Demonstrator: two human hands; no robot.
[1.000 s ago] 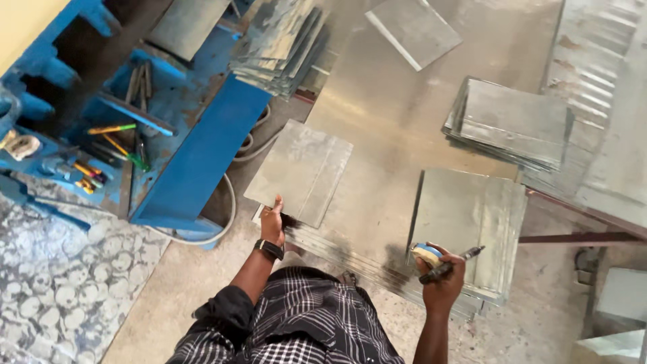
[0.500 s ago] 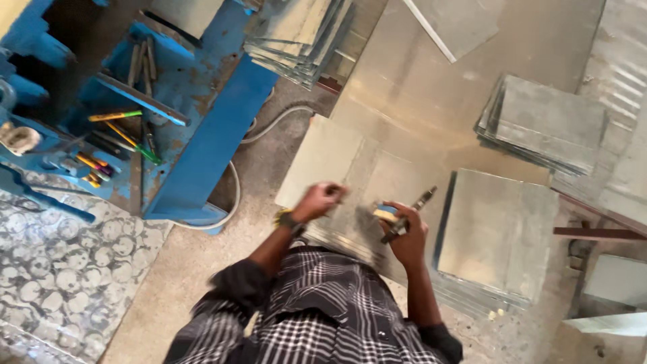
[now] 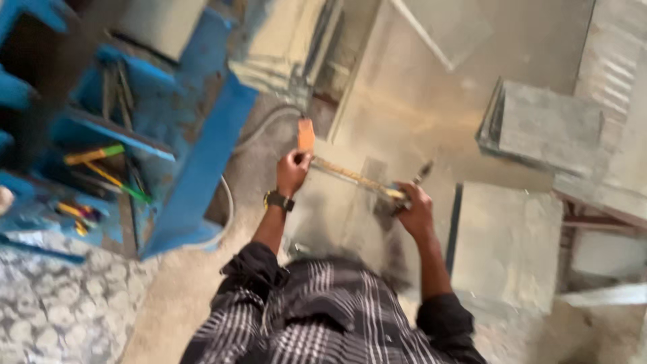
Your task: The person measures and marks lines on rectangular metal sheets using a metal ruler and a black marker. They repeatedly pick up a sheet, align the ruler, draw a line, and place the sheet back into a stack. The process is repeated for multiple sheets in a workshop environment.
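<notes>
My left hand [image 3: 294, 171], a dark watch on its wrist, pinches the end of a yellow measuring tape [image 3: 350, 177], and an orange piece [image 3: 306, 135] sticks up above its fingers. The tape runs taut to my right hand [image 3: 415, 210], which grips the tape measure's case together with a dark pen-like tool [image 3: 422, 172] that points up and to the right. Both hands hover over a grey metal sheet [image 3: 350, 222] lying on the floor in front of me. The picture is blurred by motion.
A blue steel bench [image 3: 195, 155] with screwdrivers and other hand tools stands at the left, a pale hose [image 3: 229, 202] curling at its foot. Stacks of metal sheets lie at the right [image 3: 546, 125], the near right [image 3: 509, 243] and the top [image 3: 283, 47]. Patterned flooring [image 3: 60, 296] is at the lower left.
My left hand has left the sheet's edge and taken the tape's end. The tape is now drawn out between both hands. The camera has swung closer and to the left.
</notes>
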